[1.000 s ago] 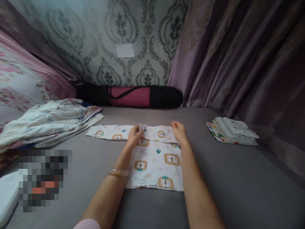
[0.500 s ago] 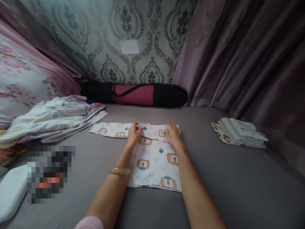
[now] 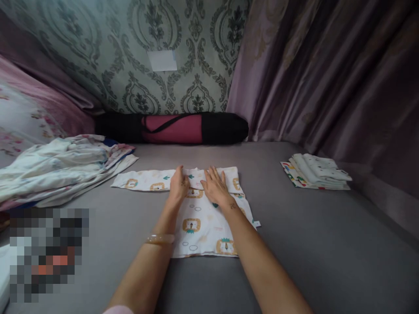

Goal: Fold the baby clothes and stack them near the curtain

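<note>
A white child's garment [image 3: 204, 226], apparently a long-sleeved top, lies on the grey sheet, printed with lion faces and green leaves. One sleeve [image 3: 140, 179] stretches out to the left; the upper right part is folded across the top as a band [image 3: 232, 174]. My right hand [image 3: 215, 186] rests palm down on this band with its fingers spread. Beside it, my left hand [image 3: 179, 184] touches the cloth where sleeve and band meet, fingers stretched forward and thumb apart. A small white label [image 3: 257, 223] sticks out at the garment's right edge.
A folded cloth stack [image 3: 317, 172] sits on the right. Rumpled pale clothes [image 3: 59, 163] are heaped at the left, near a blurred-out patch [image 3: 49, 255]. Along the wall lies a long black and maroon bag [image 3: 173, 127]. Purple curtains [image 3: 278, 74] hang at the right.
My right hand has let go of the band's right end and slid left along it, now flat near the middle. My left hand has loosened from the fold and moved slightly left.
</note>
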Tool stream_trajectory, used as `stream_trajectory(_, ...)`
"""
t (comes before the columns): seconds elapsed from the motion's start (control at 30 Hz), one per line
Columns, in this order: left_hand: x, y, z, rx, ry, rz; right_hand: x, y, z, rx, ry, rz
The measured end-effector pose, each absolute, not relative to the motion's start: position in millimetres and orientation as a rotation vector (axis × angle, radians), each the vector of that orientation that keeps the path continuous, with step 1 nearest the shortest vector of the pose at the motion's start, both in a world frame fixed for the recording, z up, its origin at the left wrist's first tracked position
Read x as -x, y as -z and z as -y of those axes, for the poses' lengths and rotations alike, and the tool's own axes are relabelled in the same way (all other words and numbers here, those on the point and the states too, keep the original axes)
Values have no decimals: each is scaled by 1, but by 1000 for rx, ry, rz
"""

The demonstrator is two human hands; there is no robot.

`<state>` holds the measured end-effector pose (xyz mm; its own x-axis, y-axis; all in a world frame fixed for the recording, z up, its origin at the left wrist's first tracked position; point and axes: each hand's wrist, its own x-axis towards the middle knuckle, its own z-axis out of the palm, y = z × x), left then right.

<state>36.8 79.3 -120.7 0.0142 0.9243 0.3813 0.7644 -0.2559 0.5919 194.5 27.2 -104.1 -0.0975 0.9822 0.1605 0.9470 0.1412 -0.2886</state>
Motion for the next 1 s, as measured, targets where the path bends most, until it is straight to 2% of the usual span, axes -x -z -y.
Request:
stream_trajectory(0.1, -46, 123, -77, -2315, -1126, -1627, -190, 106, -27, 1835, -166, 2147)
stream_trajectory(0.23, -61, 131, -73, -2489, -882, -1477, -186, 110, -28, 1788, -165, 2204)
stream_trajectory(0.5, -63, 134, -66, -2558, -442, -1631, -187, 115, -31, 1830, -244, 2269)
stream_trajectory(1.0, -63, 123, -56, -2517, -237, -1786, -212, 124, -34, 2244, -109, 1873)
